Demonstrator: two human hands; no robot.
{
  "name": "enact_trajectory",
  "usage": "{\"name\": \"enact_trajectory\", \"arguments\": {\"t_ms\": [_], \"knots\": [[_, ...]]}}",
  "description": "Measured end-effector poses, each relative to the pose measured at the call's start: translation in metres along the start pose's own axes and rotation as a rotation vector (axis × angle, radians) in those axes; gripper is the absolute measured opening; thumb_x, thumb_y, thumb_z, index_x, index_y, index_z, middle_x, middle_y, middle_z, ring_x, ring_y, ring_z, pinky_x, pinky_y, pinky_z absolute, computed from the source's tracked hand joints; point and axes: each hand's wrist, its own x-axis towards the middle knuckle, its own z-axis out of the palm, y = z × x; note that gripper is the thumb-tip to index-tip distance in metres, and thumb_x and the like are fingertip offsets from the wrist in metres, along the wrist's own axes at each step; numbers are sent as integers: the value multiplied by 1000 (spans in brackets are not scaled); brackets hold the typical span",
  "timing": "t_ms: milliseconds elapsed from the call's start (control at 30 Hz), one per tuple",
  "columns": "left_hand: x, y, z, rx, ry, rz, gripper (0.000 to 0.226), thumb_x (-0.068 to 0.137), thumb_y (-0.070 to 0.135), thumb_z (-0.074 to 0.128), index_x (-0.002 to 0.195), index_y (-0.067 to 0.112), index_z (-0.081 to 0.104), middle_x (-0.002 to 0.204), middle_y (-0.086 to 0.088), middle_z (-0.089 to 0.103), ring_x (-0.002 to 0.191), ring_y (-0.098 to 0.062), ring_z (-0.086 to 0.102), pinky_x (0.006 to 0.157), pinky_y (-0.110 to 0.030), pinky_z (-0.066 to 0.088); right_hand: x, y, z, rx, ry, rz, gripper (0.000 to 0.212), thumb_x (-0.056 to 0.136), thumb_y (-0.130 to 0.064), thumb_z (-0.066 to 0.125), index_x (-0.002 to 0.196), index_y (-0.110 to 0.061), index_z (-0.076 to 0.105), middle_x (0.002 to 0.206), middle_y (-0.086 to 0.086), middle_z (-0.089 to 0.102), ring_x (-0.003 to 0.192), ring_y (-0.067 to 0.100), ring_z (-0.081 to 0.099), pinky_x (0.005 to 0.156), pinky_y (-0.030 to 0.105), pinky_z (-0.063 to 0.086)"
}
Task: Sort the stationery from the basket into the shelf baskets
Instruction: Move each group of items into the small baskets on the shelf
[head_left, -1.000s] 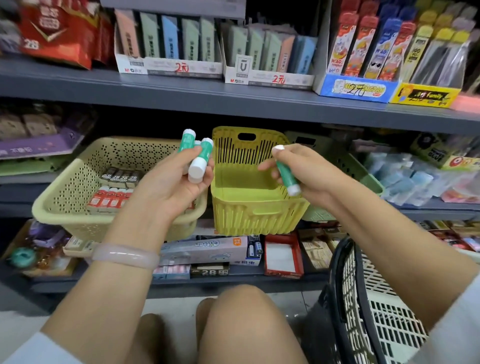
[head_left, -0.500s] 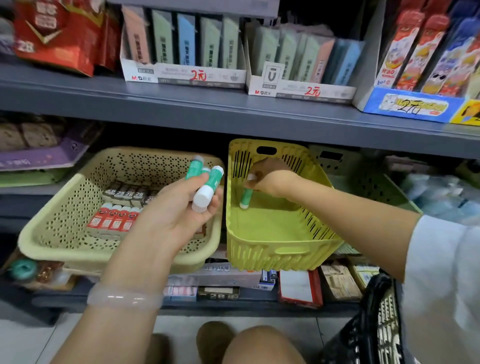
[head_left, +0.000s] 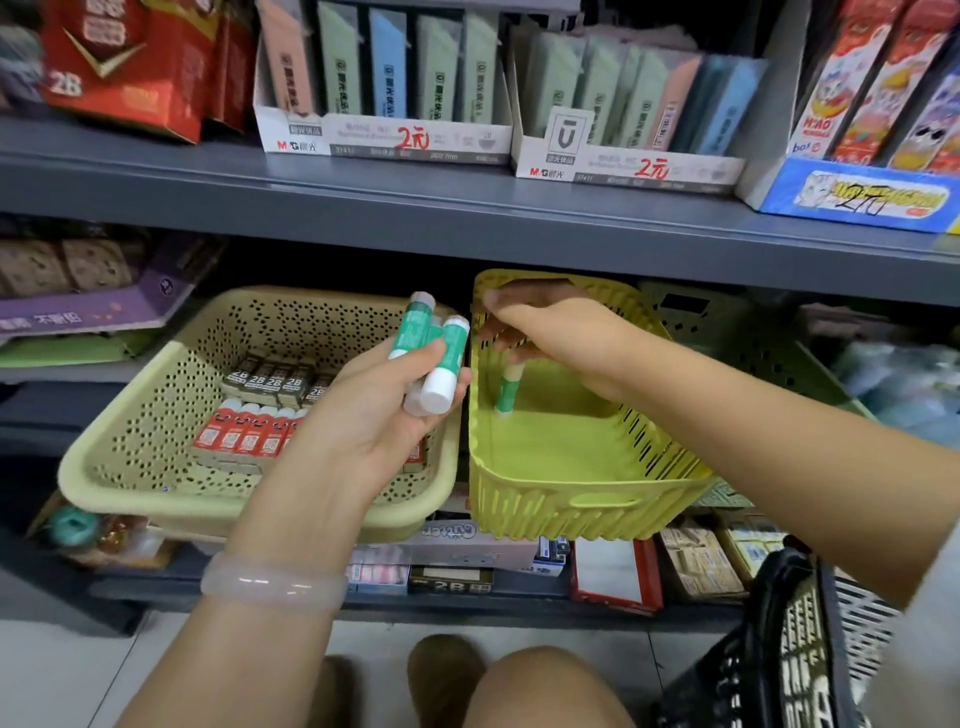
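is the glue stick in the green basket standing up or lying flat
Standing up: the glue stick rests base-down on the floor of the green basket, cap at the right hand's fingers; grip itself hidden.

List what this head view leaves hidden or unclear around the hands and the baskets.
- Right hand: whether its fingers grip the upright glue stick in the green basket; the hand covers the stick's top.
- Left hand: how many glue sticks it holds; they overlap.
- Beige basket: boxes behind the left hand are covered.
- Black basket: cut off by the frame's corner.

Left hand (head_left: 374, 395) palm-up, fingers curled; right hand (head_left: 550, 332) reaching forward, pinching.
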Motion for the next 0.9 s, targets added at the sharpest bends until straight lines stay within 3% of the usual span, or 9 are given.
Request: {"name": "enact_trajectory", "arguments": {"t_ms": [133,333,400,467,533,633,700,800,900], "knots": [[-2,-1,2,63,-66,49,14,88,-1,51,94,5,61,70,-8,71,57,-17,67,53,-21,54,-11,-9,9,192,-185,40,8,90,-22,58,87,-17,64,70,-1,62,55,1,55,56,12,48],[-1,-2,5,-43,-54,37,16,89,-5,48,95,3,61,78,-10,72,70,-21,71,59,-28,57,-16,-9,1,409,-125,63,7,90,-12,56,96,-13,61,78,5,63,63,6,60,65,16,55],[0,-3,6,-74,-30,22,15,89,-5,49,95,2,61,86,-12,70,71,-22,71,60,-29,58,-22,-8,0,131,-74,-110,12,91,-12,55,101,-13,62,88,3,63,72,7,60,74,21,55],[1,-4,7,-75,-21,19,14,89,-3,50,95,1,62,90,-13,68,70,-20,70,60,-27,57,-29,-7,0,-348,31,-402,19,90,-11,57,107,-14,65,99,-3,62,80,2,57,82,22,50],[2,-5,7,-80,-13,34,12,89,-2,50,91,2,62,87,-13,67,68,-17,69,60,-26,57,-36,-6,1,-613,50,-646,27,87,-9,59,112,-14,65,108,1,60,94,8,54,87,20,42],[2,-4,5,-34,-4,74,14,90,-3,49,88,2,62,81,-9,66,65,-13,66,63,-25,58,-41,-3,0,-845,15,-811,32,85,-8,61,117,-12,63,116,7,59,100,22,55,87,30,45],[1,-5,5,29,-22,94,17,89,-5,50,85,4,63,76,-6,66,63,-11,64,59,-22,56,-44,-4,-1,-955,33,-876,30,85,-9,59,115,-11,62,116,6,61,97,28,56,79,40,51],[-1,-4,6,82,-63,96,20,89,-4,49,87,7,64,68,-1,70,63,-9,66,57,-19,54,-45,-6,-5,-1069,59,-976,27,86,-16,46,106,-8,64,111,4,65,85,28,57,59,37,52],[-1,-3,7,79,-78,68,16,91,-1,49,92,6,63,72,-3,72,68,-12,69,59,-25,57,-46,-1,-10,-1112,84,-993,18,85,-11,54,99,-5,63,104,5,66,80,27,58,54,34,50]]}}
